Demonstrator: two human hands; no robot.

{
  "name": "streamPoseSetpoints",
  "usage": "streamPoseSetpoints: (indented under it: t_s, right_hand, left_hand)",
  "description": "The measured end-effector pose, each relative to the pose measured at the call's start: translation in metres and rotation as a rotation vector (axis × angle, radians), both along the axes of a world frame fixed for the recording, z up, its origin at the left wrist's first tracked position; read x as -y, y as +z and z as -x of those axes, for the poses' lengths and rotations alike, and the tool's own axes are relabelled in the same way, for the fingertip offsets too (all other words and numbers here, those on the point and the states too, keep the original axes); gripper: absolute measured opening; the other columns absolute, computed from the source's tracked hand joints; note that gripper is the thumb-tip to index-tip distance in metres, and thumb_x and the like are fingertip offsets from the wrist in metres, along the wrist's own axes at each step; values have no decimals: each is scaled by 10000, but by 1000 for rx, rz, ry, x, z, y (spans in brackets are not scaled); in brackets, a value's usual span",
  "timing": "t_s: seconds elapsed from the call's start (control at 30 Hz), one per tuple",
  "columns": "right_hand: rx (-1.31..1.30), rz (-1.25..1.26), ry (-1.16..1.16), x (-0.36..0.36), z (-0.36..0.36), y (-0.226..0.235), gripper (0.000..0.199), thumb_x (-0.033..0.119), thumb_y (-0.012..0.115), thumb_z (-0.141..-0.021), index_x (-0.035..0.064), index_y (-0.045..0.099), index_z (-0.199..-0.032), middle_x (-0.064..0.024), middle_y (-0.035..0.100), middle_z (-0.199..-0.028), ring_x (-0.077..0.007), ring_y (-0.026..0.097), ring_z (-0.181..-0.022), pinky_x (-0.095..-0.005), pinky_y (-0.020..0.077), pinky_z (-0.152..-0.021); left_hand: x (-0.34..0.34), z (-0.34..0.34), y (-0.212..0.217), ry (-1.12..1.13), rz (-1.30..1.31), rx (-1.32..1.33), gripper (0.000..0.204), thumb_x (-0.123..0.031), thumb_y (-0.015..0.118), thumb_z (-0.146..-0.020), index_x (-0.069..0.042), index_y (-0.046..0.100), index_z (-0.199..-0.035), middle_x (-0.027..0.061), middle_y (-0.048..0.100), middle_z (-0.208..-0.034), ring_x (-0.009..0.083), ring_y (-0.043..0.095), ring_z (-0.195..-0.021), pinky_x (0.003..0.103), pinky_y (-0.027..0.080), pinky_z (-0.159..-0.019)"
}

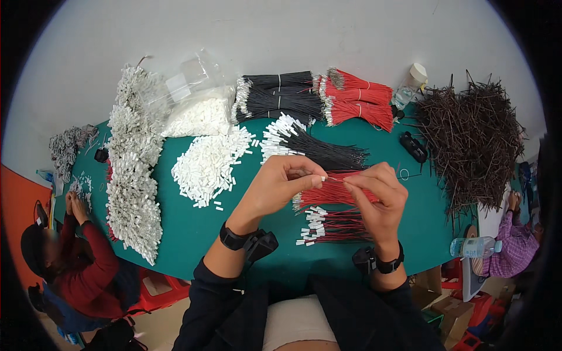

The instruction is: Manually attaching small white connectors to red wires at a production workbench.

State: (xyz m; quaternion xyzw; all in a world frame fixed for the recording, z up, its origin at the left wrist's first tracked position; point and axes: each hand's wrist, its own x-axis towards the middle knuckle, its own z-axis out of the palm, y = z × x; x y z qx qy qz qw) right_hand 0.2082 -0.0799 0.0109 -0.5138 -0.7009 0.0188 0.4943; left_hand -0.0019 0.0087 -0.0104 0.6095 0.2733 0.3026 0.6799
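Above the middle of the green table, my left hand [280,186] pinches a small white connector housing between thumb and forefinger, mostly covered by the fingertips. My right hand [381,196] pinches a thin red wire [336,178] that spans the short gap between the two hands. Beneath them lies a bundle of red wires [331,196]. Nearer to me are red wires with white housings on their left ends [315,225]. Behind my hands lie black wires [325,149] with white housings at their left ends. A heap of loose white housings [205,167] sits to the left.
Tied black bundles [278,96] and red bundles [358,99] lie at the back beside a bag of white housings [202,114]. A long white pile [134,175] and a tangled dark wire pile [471,140] flank the table [181,234]. People sit at both sides.
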Motion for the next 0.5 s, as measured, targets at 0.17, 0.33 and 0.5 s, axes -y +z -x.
streamPoseSetpoints:
  t_s: [0.17,0.33,0.5]
  right_hand:
    - [-14,-9,10,0,2,-4,201,-14,829,-709,63,779,-889,-45,676,-817,-221,609,-786,-341,455,-698]
    - [-16,-18,9,-2,5,-7,209,-14,831,-701,66,779,-887,-44,675,-822,-227,609,-789,-346,461,-706]
    - [-26,-22,21,-4,7,-8,202,-10,829,-701,65,776,-881,-47,676,-824,-232,613,-791,-346,460,-712]
  left_hand:
    - [1,-1,1,1,5,1,168,-76,707,-952,39,723,-1074,64,737,-930,107,686,-870,246,544,-793]
    - [3,-2,1,6,17,24,167,-77,709,-951,36,728,-1073,71,744,-909,112,693,-840,244,545,-767]
    - [3,-1,-1,10,30,26,164,-75,714,-948,36,736,-1066,86,752,-889,118,700,-807,253,556,-746]
